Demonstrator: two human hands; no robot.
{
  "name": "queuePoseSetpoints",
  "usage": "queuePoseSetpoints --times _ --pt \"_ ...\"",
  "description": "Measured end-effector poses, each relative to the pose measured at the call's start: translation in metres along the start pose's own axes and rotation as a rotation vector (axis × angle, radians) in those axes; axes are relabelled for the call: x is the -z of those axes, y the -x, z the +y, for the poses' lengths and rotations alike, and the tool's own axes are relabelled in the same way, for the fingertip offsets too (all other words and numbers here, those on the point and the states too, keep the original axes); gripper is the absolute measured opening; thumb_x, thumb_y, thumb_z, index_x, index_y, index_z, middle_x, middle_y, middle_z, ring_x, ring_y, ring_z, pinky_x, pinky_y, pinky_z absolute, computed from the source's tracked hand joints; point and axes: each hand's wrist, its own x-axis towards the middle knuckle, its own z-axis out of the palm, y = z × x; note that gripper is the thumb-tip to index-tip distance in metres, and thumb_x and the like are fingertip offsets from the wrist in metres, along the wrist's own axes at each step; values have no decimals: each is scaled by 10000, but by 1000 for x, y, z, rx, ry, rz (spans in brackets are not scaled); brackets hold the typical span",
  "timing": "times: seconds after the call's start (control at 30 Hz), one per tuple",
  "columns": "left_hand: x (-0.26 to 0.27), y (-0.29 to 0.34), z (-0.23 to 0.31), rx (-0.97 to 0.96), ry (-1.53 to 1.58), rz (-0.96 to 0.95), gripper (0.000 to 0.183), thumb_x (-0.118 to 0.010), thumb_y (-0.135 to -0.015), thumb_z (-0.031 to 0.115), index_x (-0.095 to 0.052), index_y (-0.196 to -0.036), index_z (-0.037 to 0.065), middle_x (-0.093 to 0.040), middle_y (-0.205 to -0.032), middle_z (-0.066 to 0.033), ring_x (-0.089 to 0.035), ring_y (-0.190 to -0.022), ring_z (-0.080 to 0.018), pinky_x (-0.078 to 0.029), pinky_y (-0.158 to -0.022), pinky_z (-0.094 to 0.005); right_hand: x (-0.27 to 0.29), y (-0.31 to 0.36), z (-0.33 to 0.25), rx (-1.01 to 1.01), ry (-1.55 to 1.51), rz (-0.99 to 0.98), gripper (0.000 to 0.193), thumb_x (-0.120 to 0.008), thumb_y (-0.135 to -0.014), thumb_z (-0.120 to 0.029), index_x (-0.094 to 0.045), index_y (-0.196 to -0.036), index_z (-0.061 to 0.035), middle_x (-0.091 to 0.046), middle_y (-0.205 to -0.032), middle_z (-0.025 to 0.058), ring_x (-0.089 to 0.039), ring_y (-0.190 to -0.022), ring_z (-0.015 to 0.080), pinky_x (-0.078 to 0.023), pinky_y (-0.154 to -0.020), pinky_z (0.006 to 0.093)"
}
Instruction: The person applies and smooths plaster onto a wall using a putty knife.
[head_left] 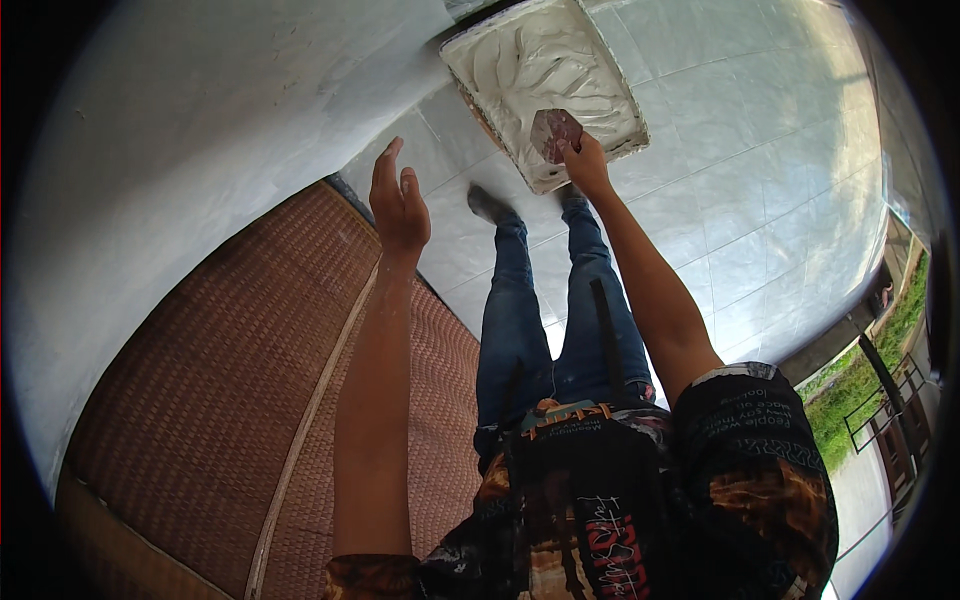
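My right hand (586,160) grips a reddish-brown, flat angular scraper (552,130) by its near right edge. The scraper is over the near end of a rectangular tray (617,80), whose surface is spread with thick off-white paste (535,70), ridged and smeared. I cannot tell whether the scraper touches the paste. To the left, my left hand (400,205) is raised with nothing in it, its fingers stretched out and the thumb apart. It is nearest to the pale wall and away from the tray.
A smooth pale wall (230,110) rises along the left. Brown woven matting (230,340) lies at the lower left beside my left forearm. Light grey tiled floor (740,190) spreads to the right. My feet are just below the tray. Grass and a metal frame show at far right.
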Motion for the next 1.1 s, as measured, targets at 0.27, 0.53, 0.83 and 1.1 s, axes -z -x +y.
queuePoseSetpoints --times 0.27,0.53,0.83,1.1 --pt "-5 11 2 -15 -18 -36 447 -384 -959 165 -497 -1294 -110 -557 -1281 -295 -540 -1205 -434 -410 -1045 -462 9 0 -4 -37 -57 -34 337 -642 -849 -212 -665 -1078 34 -696 -999 246 -667 -974 395 -493 -871 450" --pt "-13 12 7 -20 -18 -52 441 -381 -957 150 -494 -1294 -109 -557 -1274 -298 -538 -1202 -440 -414 -1040 -465 3 5 0 6 -21 -45 340 -613 -831 -190 -665 -1080 34 -691 -986 256 -662 -959 414 -498 -870 463" --pt "-3 25 -2 0 -46 -52 440 -381 -948 141 -497 -1290 -109 -562 -1267 -297 -545 -1196 -437 -418 -1038 -467 -27 6 -5 103 85 -153 308 -597 -829 -163 -630 -1040 60 -662 -973 304 -637 -975 464 -503 -858 493" --pt "-11 26 -4 4 -23 -54 435 -382 -944 131 -497 -1286 -111 -564 -1264 -296 -548 -1190 -437 -422 -1035 -465 -47 -16 14 104 189 -87 279 -594 -852 -120 -656 -1101 -10 -685 -983 256 -653 -955 437 -516 -834 474"
